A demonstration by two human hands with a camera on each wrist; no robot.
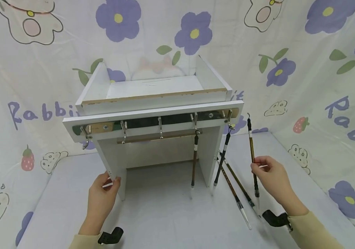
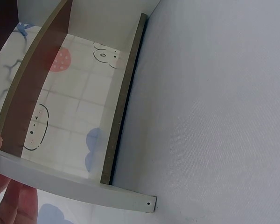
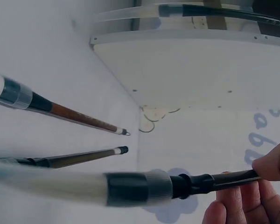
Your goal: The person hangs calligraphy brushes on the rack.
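Observation:
My left hand (image 1: 101,195) grips the lower front edge of the left side panel (image 1: 110,155) of a white wooden rack. In the left wrist view, thumb and fingers lie on either side of that panel (image 2: 74,184). To the right of the rack, my right hand (image 1: 272,176) pinches a calligraphy brush (image 1: 251,145) near its middle. The brush stands nearly upright, loop at the top and pale bristles downward. Two other calligraphy brushes hang from the rack's right-hand hooks, one dark (image 1: 222,159) and one brown (image 1: 194,159).
Two more brushes, one reddish-brown (image 1: 231,186) and one olive-brown (image 1: 241,186), lie on the white tabletop (image 1: 165,221) between rack and right hand. The rack's hook rail (image 1: 143,122) has bare metal hooks at left and middle. A flower-patterned curtain (image 1: 289,124) surrounds the table.

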